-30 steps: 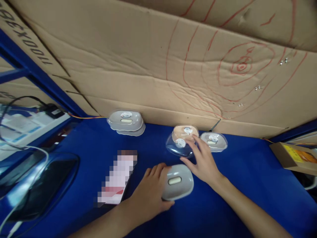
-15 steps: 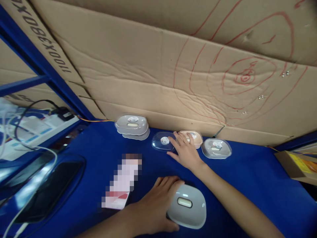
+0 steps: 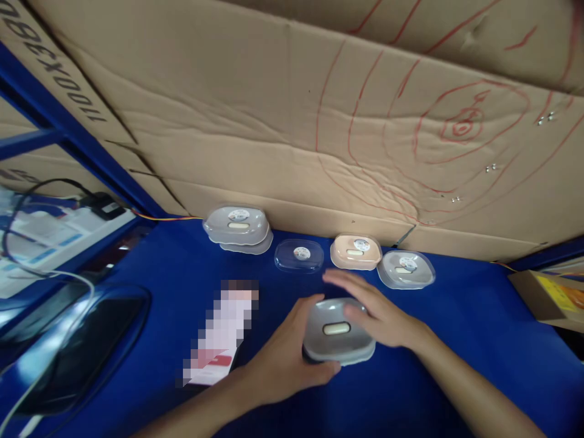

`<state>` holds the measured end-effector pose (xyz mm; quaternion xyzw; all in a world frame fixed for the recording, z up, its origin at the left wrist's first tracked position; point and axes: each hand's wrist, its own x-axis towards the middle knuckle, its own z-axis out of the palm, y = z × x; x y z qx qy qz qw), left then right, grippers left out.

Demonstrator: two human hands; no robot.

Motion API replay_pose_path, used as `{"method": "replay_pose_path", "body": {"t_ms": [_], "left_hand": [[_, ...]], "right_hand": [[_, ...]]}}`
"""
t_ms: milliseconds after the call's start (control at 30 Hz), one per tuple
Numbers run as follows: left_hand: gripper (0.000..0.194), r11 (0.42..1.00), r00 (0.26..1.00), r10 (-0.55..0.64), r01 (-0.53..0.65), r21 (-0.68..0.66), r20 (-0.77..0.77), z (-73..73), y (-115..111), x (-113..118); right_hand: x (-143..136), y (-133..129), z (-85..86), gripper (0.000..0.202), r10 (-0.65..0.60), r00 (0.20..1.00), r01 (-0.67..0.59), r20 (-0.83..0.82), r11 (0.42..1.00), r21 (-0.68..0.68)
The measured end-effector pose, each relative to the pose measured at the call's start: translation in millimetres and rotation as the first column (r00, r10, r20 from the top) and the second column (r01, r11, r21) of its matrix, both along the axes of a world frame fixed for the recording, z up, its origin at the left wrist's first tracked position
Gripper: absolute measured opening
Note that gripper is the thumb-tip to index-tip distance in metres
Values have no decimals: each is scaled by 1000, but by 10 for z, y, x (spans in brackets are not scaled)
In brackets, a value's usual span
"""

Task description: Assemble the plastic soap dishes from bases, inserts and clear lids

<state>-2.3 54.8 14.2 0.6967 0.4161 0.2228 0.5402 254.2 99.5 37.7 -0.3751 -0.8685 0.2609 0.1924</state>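
A grey oval box with a cream pill-shaped piece on its top sits near the middle of the blue table. My left hand grips its left side, thumb along the front edge. Over the box's right and far side is my right hand, fingers stretched out and thumb above the top; whether it touches cannot be made out. Behind them lies a clear plastic lid with a round sticker. Beside the lid stand a peach box and a grey box, both under clear lids.
Grey lidded boxes are stacked at the back left. A blurred-out phone-like thing lies left of my left hand. Further left are a dark tablet-like device and cables. A cardboard wall closes the back; a small carton is at right.
My right hand has come back from the lid and peach box to the grey box in front. My left hand has moved that box slightly away from me.
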Motion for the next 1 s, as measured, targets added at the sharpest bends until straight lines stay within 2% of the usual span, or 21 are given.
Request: {"method": "replay_pose_path", "body": {"t_ms": [33, 100, 133, 233, 367, 433, 533, 600, 633, 667, 733, 767, 800, 867, 1000], "left_hand": [[97, 999, 998, 30, -29, -26, 54, -8, 8, -2], [97, 993, 985, 75, -60, -99, 154, -38, 13, 5], [98, 989, 976, 89, -62, -136, 198, -59, 8, 15], [103, 980, 947, 124, -70, -187, 295, -133, -21, 58], [114, 978, 932, 142, -80, -195, 333, -163, -58, 96], [119, 981, 949, 137, -91, -170, 283, -136, -64, 92], [125, 992, 992, 88, -79, -99, 91, -86, -70, 70], [124, 998, 997, -66, 66, -11, -46, -80, -94, 61], [120, 979, 977, -188, 195, 57, -104, -89, -116, 61], [113, 931, 937, -313, 335, 142, -159, -105, -145, 66], [92, 772, 832, -488, 552, 315, -263, -146, -210, 83], [82, 693, 791, -529, 612, 381, -307, -164, -239, 92], [76, 634, 764, -544, 645, 428, -346, -176, -260, 99], [71, 568, 740, -524, 673, 474, -422, -176, -271, 101], [81, 518, 713, -467, 700, 491, -523, -124, -208, 60]], "right_hand": [[51, -145, 32, 64, 75, 997, -76, -13, 991, -111], [119, -408, 36, 83, 60, 998, -63, -23, 979, -194], [133, -517, 6, 83, 30, 999, -36, -30, 977, -212], [112, -730, -172, 68, -89, 988, 56, -128, 969, -240], [79, -773, -414, 52, -226, 919, 142, -324, 954, -262], [113, -716, -475, 50, -310, 867, 211, -390, 938, -277], [200, -582, -501, 49, -439, 791, 358, -426, 897, -260], [231, -493, -491, 45, -440, 804, 393, -401, 898, -198], [225, -455, -483, 44, -403, 839, 368, -366, 915, -165], [201, -422, -477, 44, -350, 880, 324, -320, 937, -133], [102, -369, -473, 46, -229, 949, 217, -216, 973, -78], [32, -346, -478, 48, -175, 970, 170, -171, 984, -44], [-46, -323, -488, 49, -133, 982, 133, -131, 991, -4], [-205, -263, -514, 52, -67, 996, 71, -53, 995, 73], [-454, -89, -535, 59, 19, 997, -30, 81, 990, 140]]}}
